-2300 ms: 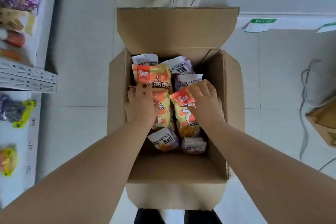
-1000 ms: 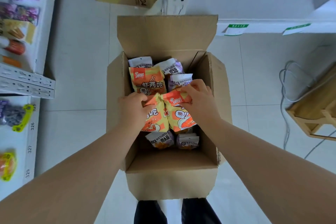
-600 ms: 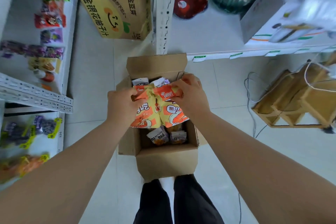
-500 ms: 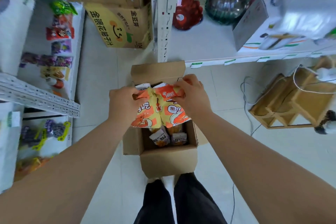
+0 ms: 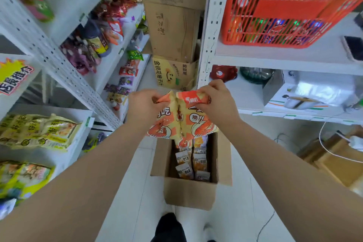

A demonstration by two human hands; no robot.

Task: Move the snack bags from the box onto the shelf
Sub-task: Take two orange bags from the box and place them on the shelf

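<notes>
Two orange-and-yellow shrimp snack bags hang side by side in the air above the open cardboard box (image 5: 188,196) on the floor. My left hand (image 5: 144,107) pinches the top of the left snack bag (image 5: 162,124). My right hand (image 5: 218,100) grips the top of the right snack bag (image 5: 198,122). Several small snack packs (image 5: 191,163) remain inside the box. The white snack shelf (image 5: 59,61) rises at my left, filled with packets.
Stacked cardboard cartons (image 5: 172,31) stand straight ahead between the shelf units. A red plastic basket (image 5: 282,13) sits on the right shelving, with a boxed pot (image 5: 310,92) one level below. Wooden crates (image 5: 337,159) and cables lie on the floor at right. My legs stand behind the box.
Both hands closed on the two bags in the box and lifted them up and out. The view rose from the box to the shelves as I stood up.
</notes>
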